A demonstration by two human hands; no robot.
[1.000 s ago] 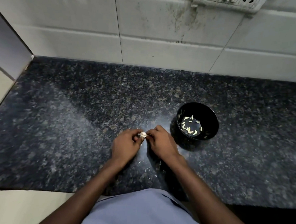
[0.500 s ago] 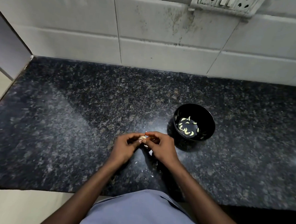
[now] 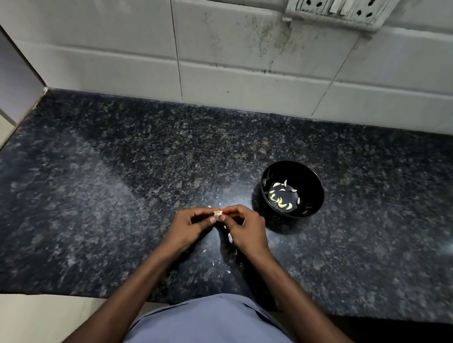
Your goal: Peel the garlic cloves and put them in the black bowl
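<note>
A small pale garlic clove (image 3: pixel 218 214) with papery skin is pinched between the fingertips of both hands above the dark granite counter (image 3: pixel 111 190). My left hand (image 3: pixel 189 229) holds it from the left and my right hand (image 3: pixel 245 229) from the right, fingers curled round it. The black bowl (image 3: pixel 314 183) stands just right of my right hand, with several peeled cloves (image 3: pixel 282 196) on its bottom.
Bits of white garlic skin (image 3: pixel 230 237) lie on the counter under and in front of my hands. A tiled wall runs along the back, with a socket panel (image 3: pixel 338 7) at the top right. The counter's front edge is near my body.
Both hands have stayed together on the clove, working it with small finger shifts; the thumbs and fingertips have opened up slightly around it. The bowl has not moved.
</note>
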